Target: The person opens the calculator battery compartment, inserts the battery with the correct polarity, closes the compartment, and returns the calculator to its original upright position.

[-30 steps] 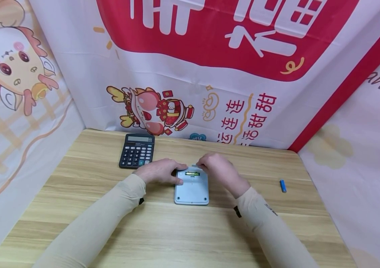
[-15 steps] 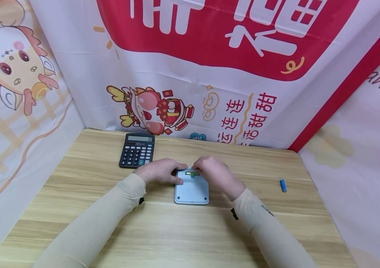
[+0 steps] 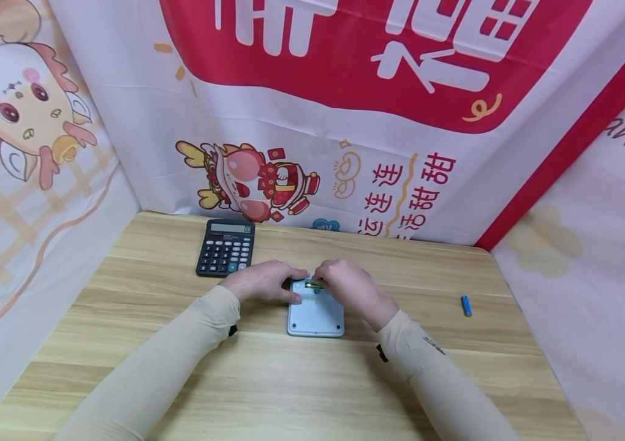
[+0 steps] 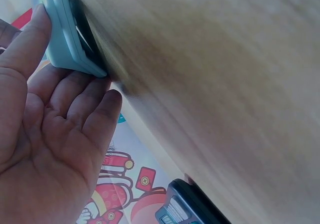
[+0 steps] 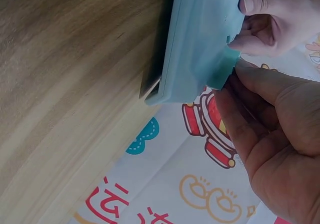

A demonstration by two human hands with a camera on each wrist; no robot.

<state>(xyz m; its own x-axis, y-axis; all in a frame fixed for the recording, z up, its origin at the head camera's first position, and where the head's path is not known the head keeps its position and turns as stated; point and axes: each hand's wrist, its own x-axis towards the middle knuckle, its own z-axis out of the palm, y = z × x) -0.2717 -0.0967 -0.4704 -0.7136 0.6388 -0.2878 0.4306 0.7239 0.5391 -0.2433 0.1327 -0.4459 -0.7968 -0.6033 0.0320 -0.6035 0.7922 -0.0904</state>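
A light blue calculator (image 3: 315, 318) lies face down on the table, its back up. In its compartment near the far edge shows a green battery (image 3: 311, 285), partly hidden by the right hand. My left hand (image 3: 261, 282) grips the calculator's far left corner, thumb on the back; in the left wrist view its fingers reach round the calculator's edge (image 4: 64, 39). Over the compartment, my right hand (image 3: 352, 286) pinches a small light blue battery cover (image 5: 226, 70) between thumb and fingers. The right wrist view shows that cover tilted against the calculator's back.
A black desk calculator (image 3: 225, 248) lies face up at the back left, close to the left hand. Off to the right, a blue battery (image 3: 466, 305) rests on the wooden table (image 3: 268, 392). A printed cloth (image 3: 301, 110) hangs along the table's back edge.
The right hand has moved left with the battery cover, from the calculator's far right corner to over the battery compartment. The left hand holds its place.
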